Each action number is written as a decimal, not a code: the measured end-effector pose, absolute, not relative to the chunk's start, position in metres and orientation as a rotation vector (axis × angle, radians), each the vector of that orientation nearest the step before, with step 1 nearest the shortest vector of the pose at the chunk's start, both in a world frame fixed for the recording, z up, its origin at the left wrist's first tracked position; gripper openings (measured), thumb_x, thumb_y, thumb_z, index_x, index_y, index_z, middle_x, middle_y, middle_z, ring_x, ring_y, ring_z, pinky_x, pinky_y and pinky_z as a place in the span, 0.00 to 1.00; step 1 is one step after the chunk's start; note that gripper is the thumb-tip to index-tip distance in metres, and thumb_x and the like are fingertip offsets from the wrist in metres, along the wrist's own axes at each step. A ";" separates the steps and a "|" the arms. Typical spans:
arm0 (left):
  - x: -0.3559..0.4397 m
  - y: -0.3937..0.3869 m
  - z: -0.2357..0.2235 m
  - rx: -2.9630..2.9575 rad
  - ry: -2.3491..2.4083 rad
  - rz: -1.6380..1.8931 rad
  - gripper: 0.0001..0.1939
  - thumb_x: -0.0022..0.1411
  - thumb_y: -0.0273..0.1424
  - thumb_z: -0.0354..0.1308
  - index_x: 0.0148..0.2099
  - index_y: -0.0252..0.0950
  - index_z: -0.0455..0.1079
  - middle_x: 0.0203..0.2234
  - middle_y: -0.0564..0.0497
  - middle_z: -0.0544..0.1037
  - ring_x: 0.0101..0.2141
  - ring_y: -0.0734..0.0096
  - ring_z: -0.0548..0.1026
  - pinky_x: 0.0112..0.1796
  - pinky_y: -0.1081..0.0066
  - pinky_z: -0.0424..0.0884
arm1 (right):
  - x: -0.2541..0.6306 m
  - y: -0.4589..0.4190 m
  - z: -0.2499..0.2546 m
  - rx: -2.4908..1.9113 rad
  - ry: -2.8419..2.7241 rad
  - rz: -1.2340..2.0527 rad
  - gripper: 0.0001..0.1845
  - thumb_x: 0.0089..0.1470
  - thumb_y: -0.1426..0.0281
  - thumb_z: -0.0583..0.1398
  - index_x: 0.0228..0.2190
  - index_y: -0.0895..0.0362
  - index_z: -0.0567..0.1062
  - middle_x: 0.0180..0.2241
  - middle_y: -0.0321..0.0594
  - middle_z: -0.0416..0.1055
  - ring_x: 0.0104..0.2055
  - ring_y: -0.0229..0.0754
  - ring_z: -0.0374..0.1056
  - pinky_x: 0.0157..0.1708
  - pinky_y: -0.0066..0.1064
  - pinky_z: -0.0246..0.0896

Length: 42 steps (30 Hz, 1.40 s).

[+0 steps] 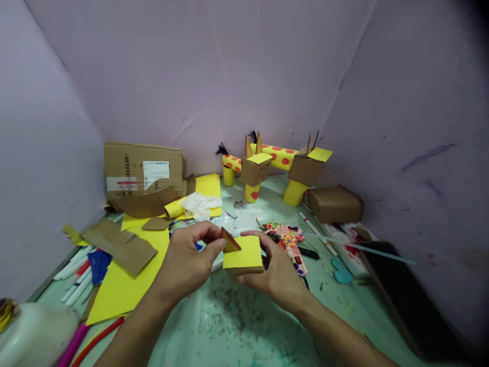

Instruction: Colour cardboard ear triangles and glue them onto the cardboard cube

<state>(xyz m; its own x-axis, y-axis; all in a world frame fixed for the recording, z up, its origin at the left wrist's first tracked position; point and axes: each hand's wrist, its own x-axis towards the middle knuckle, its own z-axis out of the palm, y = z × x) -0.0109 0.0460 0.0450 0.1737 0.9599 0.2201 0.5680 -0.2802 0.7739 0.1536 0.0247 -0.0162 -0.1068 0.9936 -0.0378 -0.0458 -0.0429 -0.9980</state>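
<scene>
In the middle of the head view, my right hand [273, 267] grips a small cardboard box [244, 254] whose top is covered in yellow paper. My left hand [194, 255] pinches a pointed ear piece [230, 240], yellow with a dark reddish edge, against the box's top. Whether the ear is stuck there I cannot tell. Just beyond my right hand lies a flower-patterned glue gun [288, 237]. Farther back stand two paper animals, a smaller one [255, 171] and a larger one [305, 168], with cardboard box heads, yellow tops, pointed ears and red-spotted yellow tube bodies.
At the left are yellow paper sheets [133, 270], a cardboard strip [120, 247], white markers [76, 265] and a white bottle [42, 331]. A large carton [143, 168] leans at the back. To the right are a brown box [336, 204], a teal heart [342, 271] and a dark flat object [408, 300].
</scene>
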 end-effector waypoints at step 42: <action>-0.015 0.046 0.049 1.859 1.316 0.825 0.03 0.47 0.25 0.59 0.26 0.37 0.73 0.23 0.57 0.78 0.27 0.76 0.72 0.32 0.78 0.66 | 0.156 0.022 -0.022 -1.047 -1.239 1.413 0.34 0.27 0.79 0.68 0.41 0.53 0.68 0.35 0.35 0.71 0.33 0.42 0.68 0.31 0.32 0.65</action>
<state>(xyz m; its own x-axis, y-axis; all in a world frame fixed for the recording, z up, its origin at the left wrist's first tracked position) -0.0145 0.0461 0.0491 0.2794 0.9549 0.1003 0.5066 -0.2354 0.8294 0.1560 0.0222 -0.0222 -0.1815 0.9833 -0.0129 -0.1153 -0.0343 -0.9927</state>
